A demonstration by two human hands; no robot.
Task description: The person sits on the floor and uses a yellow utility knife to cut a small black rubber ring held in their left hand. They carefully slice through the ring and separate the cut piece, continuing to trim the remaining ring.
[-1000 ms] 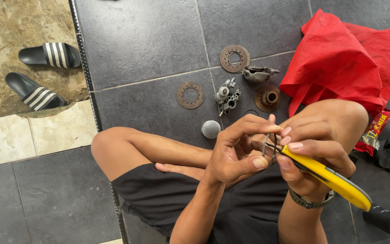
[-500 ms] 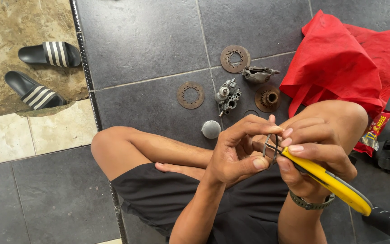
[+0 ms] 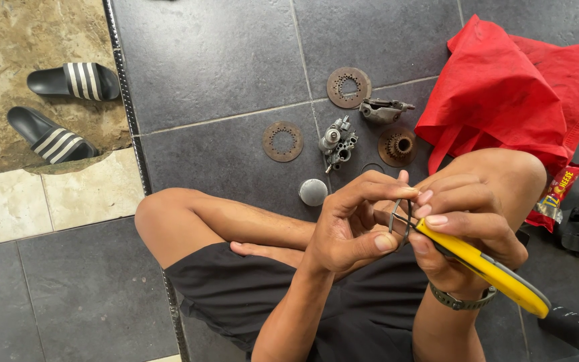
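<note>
- Here we see our left hand (image 3: 346, 231) pinching a thin metal ring (image 3: 400, 216) between thumb and fingertips, just above our lap.
- Our right hand (image 3: 467, 231) is closed around yellow-handled pliers (image 3: 484, 268), whose tip meets the ring; we judge the ring is mid-handling, not yet set down or fitted.
- Already lying apart on the dark tiled floor (image 3: 216, 74) are 2 rusty perforated discs (image 3: 283, 141), a small grey metal assembly (image 3: 338, 142), a grey bracket (image 3: 383, 110), a toothed hub (image 3: 398, 145) and a round grey cap (image 3: 313, 192).
- Nothing looks rejoined; we judge the stripping well advanced, assembly untouched.
- Beside our knee lies a red cloth (image 3: 510, 94); 2 striped sandals (image 3: 61, 107) sit well apart.
</note>
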